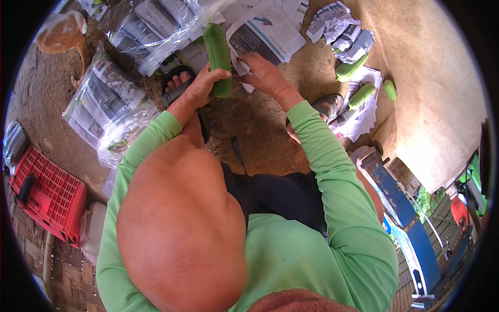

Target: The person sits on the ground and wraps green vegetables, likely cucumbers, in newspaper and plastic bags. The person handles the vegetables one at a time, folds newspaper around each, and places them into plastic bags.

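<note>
A long green cucumber (217, 49) stands nearly lengthwise in my left hand (201, 88), whose thumb and fingers are wrapped round its lower part. Just to the right, my right hand (266, 78) pinches the near left corner of a printed newspaper sheet (265, 39). That sheet lies on other loose pages, and its gripped edge is lifted and curled. Only a small gap separates the cucumber from the paper's edge. Both hands are in front of my knees, between my sandalled feet.
Clear plastic bags (106, 112) with newspaper-wrapped bundles lie left and far left. Wrapped bundles (345, 39) and loose cucumbers (362, 96) rest at right, by a paper stack (356, 127). A tan animal (62, 36), a red crate (49, 192) and a blue bench (387, 190) stand around.
</note>
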`<move>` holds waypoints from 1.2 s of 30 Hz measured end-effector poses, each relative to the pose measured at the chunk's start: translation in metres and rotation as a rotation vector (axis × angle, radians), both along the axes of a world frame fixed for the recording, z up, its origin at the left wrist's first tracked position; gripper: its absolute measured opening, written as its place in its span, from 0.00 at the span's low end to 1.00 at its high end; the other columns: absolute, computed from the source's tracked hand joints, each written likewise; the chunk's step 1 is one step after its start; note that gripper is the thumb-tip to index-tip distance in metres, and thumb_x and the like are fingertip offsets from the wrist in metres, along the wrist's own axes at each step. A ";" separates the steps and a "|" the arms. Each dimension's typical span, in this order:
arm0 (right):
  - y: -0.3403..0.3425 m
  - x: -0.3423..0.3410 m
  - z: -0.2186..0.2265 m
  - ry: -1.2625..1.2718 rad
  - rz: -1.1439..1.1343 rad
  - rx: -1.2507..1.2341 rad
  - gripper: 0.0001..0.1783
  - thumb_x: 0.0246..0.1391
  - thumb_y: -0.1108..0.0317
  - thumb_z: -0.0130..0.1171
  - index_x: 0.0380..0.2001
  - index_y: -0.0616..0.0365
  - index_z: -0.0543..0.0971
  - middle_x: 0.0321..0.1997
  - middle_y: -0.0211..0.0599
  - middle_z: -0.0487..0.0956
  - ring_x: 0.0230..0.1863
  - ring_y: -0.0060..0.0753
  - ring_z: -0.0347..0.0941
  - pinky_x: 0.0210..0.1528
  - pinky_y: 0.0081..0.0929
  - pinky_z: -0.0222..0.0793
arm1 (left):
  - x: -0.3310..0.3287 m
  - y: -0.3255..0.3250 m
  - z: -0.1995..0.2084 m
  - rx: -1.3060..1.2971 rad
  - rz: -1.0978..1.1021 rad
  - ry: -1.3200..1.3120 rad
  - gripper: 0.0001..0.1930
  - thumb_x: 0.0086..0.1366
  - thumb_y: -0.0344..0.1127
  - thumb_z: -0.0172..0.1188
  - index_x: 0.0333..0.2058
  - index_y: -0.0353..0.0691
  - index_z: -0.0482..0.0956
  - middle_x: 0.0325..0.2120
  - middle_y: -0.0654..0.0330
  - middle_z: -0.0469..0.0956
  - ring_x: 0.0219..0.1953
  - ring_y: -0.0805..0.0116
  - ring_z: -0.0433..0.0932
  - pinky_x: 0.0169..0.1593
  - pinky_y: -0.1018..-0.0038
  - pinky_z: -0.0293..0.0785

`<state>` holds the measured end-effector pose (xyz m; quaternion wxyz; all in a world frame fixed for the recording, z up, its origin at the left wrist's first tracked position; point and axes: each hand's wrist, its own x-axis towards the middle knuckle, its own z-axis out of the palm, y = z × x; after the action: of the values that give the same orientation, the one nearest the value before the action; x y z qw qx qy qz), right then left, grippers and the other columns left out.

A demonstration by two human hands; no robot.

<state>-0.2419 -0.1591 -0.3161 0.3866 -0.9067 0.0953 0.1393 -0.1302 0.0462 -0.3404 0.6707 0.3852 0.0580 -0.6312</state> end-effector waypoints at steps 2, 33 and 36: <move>0.000 -0.006 -0.006 0.004 0.003 -0.009 0.34 0.53 0.60 0.70 0.62 0.57 0.75 0.60 0.47 0.76 0.59 0.56 0.75 0.60 0.43 0.72 | -0.002 -0.002 0.002 0.000 0.038 -0.007 0.29 0.64 0.36 0.64 0.60 0.38 0.64 0.48 0.56 0.71 0.50 0.59 0.80 0.61 0.46 0.82; 0.018 -0.042 -0.024 -0.108 0.084 -0.340 0.36 0.47 0.69 0.72 0.61 0.56 0.73 0.66 0.51 0.70 0.58 0.59 0.73 0.58 0.48 0.74 | -0.006 0.004 -0.022 0.073 -0.003 -0.076 0.24 0.65 0.34 0.65 0.58 0.39 0.68 0.46 0.58 0.72 0.48 0.63 0.77 0.54 0.53 0.84; 0.011 -0.043 -0.025 -0.060 0.096 -0.261 0.35 0.49 0.69 0.70 0.61 0.58 0.73 0.66 0.53 0.71 0.60 0.62 0.73 0.61 0.47 0.73 | -0.007 0.004 -0.020 0.083 0.032 -0.123 0.26 0.64 0.34 0.67 0.57 0.38 0.68 0.45 0.58 0.74 0.45 0.65 0.78 0.49 0.58 0.83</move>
<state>-0.2846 -0.1481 -0.3406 0.2612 -0.9565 0.0572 0.1169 -0.1371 0.0504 -0.3603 0.6664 0.4498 0.0491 -0.5926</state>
